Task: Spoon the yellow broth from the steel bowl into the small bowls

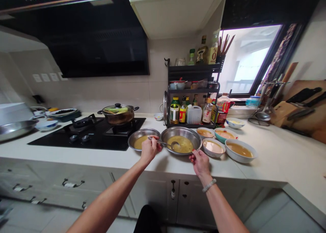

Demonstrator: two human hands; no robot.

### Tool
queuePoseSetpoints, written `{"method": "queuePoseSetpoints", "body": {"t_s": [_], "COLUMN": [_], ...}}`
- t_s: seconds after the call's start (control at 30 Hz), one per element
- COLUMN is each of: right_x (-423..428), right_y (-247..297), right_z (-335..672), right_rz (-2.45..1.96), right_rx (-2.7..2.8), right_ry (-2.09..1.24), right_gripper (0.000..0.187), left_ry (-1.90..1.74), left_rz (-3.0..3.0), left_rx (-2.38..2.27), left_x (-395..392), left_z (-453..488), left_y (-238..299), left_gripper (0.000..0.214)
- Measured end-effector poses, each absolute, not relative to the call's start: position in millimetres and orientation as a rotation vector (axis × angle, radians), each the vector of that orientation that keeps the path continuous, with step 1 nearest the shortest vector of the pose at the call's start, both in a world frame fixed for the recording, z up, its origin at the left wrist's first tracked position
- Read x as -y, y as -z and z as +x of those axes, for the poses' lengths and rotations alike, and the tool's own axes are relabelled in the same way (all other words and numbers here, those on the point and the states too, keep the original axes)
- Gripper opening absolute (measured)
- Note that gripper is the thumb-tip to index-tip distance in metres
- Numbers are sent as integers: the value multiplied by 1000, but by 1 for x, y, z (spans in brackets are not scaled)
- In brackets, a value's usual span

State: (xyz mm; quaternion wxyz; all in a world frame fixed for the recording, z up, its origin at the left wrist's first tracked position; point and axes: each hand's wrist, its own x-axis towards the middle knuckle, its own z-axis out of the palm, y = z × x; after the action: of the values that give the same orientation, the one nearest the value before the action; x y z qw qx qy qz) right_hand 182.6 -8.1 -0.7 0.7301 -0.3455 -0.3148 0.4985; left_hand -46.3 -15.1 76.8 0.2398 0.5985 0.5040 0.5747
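Observation:
My left hand (150,148) is closed around the handle of a metal spoon (166,144). The spoon's head dips into yellowish liquid in a large metal bowl (196,138). At that bowl's near right rim is my right hand (200,161), its fingers pinched together on the edge; reddish spots show at the fingertips, too small to make out. A smaller metal bowl (131,136), also with yellowish liquid, stands left of the large one, partly hidden behind my left hand. Close by on the right are a white bowl (214,154) of pinkish liquid and a larger white bowl (244,160) of brownish liquid.
A lidded pot (118,117) sits on the black gas hob (89,138). Behind the bowls rises a black rack (193,68) with bottles and jars. A knife block (287,114) stands at the right, and a large metal pan (16,129) at the far left.

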Motion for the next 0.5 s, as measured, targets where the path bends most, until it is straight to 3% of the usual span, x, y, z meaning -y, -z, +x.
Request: {"method": "queuePoseSetpoints", "body": {"t_s": [0.2, 0.5], "right_x": [8, 9], "right_y": [0, -1], "right_z": [182, 182], "right_rz": [-759, -775], "right_rx": [680, 686], "right_ry": [-1097, -1092], "right_gripper": [35, 37], "left_ry": [-1621, -1699], "left_rz": [1157, 972], "left_rx": [-1396, -1343], "left_x": [2, 6], "left_z": [-52, -57], "left_y": [-76, -95], "left_gripper": [26, 25]}}
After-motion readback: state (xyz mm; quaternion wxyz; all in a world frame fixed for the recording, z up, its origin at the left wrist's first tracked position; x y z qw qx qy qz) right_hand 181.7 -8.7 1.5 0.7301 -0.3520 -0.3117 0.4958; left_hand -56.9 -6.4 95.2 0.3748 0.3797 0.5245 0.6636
